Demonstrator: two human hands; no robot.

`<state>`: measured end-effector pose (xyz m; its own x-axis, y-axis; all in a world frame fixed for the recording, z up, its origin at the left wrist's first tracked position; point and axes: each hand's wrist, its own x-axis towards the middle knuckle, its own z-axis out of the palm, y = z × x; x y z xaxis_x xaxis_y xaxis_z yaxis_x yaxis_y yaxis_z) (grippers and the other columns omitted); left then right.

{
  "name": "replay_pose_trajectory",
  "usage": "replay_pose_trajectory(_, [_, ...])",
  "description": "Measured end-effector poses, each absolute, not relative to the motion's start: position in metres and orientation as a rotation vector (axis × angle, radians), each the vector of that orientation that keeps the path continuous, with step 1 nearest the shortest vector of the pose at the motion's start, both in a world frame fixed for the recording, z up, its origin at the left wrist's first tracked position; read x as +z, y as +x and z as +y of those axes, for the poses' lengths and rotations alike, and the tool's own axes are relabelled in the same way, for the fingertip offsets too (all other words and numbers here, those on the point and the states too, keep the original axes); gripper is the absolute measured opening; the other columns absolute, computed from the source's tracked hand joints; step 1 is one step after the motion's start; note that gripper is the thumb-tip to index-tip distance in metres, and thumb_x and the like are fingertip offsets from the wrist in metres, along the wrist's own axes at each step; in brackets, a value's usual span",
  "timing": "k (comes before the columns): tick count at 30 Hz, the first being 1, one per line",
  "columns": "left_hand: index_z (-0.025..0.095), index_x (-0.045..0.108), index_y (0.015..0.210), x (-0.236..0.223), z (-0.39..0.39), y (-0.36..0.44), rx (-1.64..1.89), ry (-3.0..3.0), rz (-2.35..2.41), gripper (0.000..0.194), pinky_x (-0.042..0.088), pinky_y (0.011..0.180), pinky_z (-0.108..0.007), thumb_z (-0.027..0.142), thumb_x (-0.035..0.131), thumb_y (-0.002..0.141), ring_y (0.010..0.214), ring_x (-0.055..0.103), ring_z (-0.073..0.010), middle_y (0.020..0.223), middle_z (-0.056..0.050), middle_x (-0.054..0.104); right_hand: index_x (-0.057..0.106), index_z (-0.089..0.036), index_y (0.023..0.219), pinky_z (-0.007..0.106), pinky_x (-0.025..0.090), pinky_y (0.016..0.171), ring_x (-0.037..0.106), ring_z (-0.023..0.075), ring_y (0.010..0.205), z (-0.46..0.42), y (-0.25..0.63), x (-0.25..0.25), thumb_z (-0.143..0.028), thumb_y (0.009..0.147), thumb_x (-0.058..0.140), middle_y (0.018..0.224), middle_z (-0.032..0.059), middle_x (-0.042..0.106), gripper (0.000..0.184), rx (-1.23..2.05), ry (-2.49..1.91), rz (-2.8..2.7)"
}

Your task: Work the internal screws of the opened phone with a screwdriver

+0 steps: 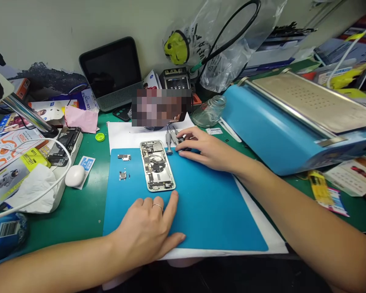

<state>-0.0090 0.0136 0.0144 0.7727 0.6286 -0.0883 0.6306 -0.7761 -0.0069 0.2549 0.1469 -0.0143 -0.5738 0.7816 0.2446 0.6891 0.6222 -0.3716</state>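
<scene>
An opened smartphone (161, 183) lies on the blue mat (213, 215) with its inner parts bare. My left hand (152, 221) rests below it, index finger stretched toward the phone's lower edge and thumb apart; it holds nothing. Beyond the phone's upper right side, my right hand (203, 147) has its fingers around a grey screwdriver (174, 136), partly hidden by them. Another grey screwdriver (168, 142) lies just left of those fingers. Left of the phone are a small metal-shielded part (124, 157) and a small circuit piece (122, 175), with tiny bits nearby.
A blue machine with a metal plate (256, 126) stands at right. Behind the mat are a glass jar (210, 112) and a dark-screened device (111, 73). Boxes, a white earbud case (75, 176) and a white cable (65, 152) crowd the left side.
</scene>
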Motion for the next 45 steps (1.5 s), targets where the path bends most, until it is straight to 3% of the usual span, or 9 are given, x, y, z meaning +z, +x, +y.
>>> replay_pose_trajectory(4, [0.009, 0.032, 0.154, 0.016, 0.015, -0.009, -0.16, 2.931, 1.022, 0.075, 0.053, 0.064, -0.037, 0.06, 0.037, 0.1, 0.076, 0.064, -0.0236, 0.099, -0.011, 0.065, 0.071, -0.025, 0.104, 0.041, 0.055, 0.091, 0.061, 0.0258, 0.111, 0.146, 0.252, -0.015, -0.037, 0.098, 0.05, 0.128, 0.011, 0.056, 0.025, 0.318, -1.09, -2.469])
replay_pose_trajectory(9, [0.009, 0.03, 0.155, 0.015, 0.015, -0.008, -0.177, 2.917, 1.032, 0.075, 0.053, 0.066, -0.037, 0.06, 0.038, 0.1, 0.078, 0.064, -0.0241, 0.101, -0.012, 0.065, 0.072, -0.025, 0.101, 0.045, 0.054, 0.092, 0.061, 0.0253, 0.105, 0.144, 0.247, -0.013, -0.034, 0.096, 0.055, 0.127, 0.0106, 0.06, 0.019, 0.167, -0.995, -2.411])
replay_pose_trajectory(14, [0.009, 0.03, 0.154, 0.015, 0.015, -0.009, -0.169, 2.895, 1.014, 0.075, 0.054, 0.065, -0.038, 0.059, 0.04, 0.099, 0.078, 0.065, -0.025, 0.1, -0.011, 0.064, 0.068, -0.024, 0.102, 0.041, 0.058, 0.089, 0.067, 0.0236, 0.105, 0.14, 0.238, -0.014, -0.03, 0.096, 0.056, 0.109, 0.0084, 0.07, 0.014, 0.138, -0.833, -2.22])
replay_pose_trajectory(17, [0.008, 0.03, 0.154, 0.015, 0.015, -0.01, -0.166, 2.9, 1.007, 0.075, 0.054, 0.065, -0.038, 0.059, 0.038, 0.1, 0.078, 0.064, -0.0249, 0.1, -0.011, 0.064, 0.065, -0.024, 0.103, 0.037, 0.059, 0.074, 0.071, 0.0206, 0.085, 0.135, 0.234, -0.013, -0.041, 0.098, 0.052, 0.098, 0.0068, 0.073, 0.021, 0.091, -0.808, -1.855])
replay_pose_trajectory(21, [0.009, 0.029, 0.155, 0.015, 0.016, -0.009, -0.172, 2.909, 1.001, 0.075, 0.054, 0.065, -0.038, 0.059, 0.036, 0.1, 0.078, 0.064, -0.0244, 0.1, -0.011, 0.064, 0.061, -0.023, 0.1, 0.028, 0.051, 0.053, 0.064, 0.0131, 0.06, 0.135, 0.238, -0.01, -0.047, 0.1, 0.047, 0.091, 0.0057, 0.071, 0.028, 0.079, -0.924, -1.442])
replay_pose_trajectory(30, [0.009, 0.029, 0.155, 0.016, 0.017, -0.009, -0.182, 2.898, 0.996, 0.075, 0.053, 0.065, -0.038, 0.06, 0.036, 0.1, 0.078, 0.064, -0.0244, 0.1, -0.011, 0.064, 0.062, -0.022, 0.091, 0.027, 0.052, 0.055, 0.065, 0.0122, 0.06, 0.141, 0.237, -0.013, -0.047, 0.099, 0.05, 0.082, 0.0035, 0.069, 0.029, 0.288, -1.086, -1.485])
replay_pose_trajectory(39, [0.0, 0.033, 0.152, 0.012, 0.013, -0.008, -0.121, 2.928, 1.078, 0.083, 0.05, 0.062, -0.036, 0.062, 0.041, 0.098, 0.075, 0.062, -0.0237, 0.093, -0.011, 0.065, 0.061, -0.023, 0.088, 0.029, 0.05, 0.055, 0.061, 0.0145, 0.06, 0.137, 0.233, -0.01, -0.051, 0.098, 0.049, 0.072, 0.0023, 0.064, 0.032, 0.232, -1.047, -1.389])
replay_pose_trajectory(45, [-0.002, 0.043, 0.146, 0.011, 0.01, -0.008, -0.135, 2.976, 1.119, 0.082, 0.049, 0.061, -0.035, 0.063, 0.04, 0.098, 0.075, 0.063, -0.0242, 0.089, -0.013, 0.066, 0.064, -0.027, 0.099, 0.03, 0.052, 0.061, 0.062, 0.0152, 0.066, 0.137, 0.235, -0.012, -0.043, 0.1, 0.048, 0.076, 0.0023, 0.067, 0.023, 0.226, -1.072, -1.533])
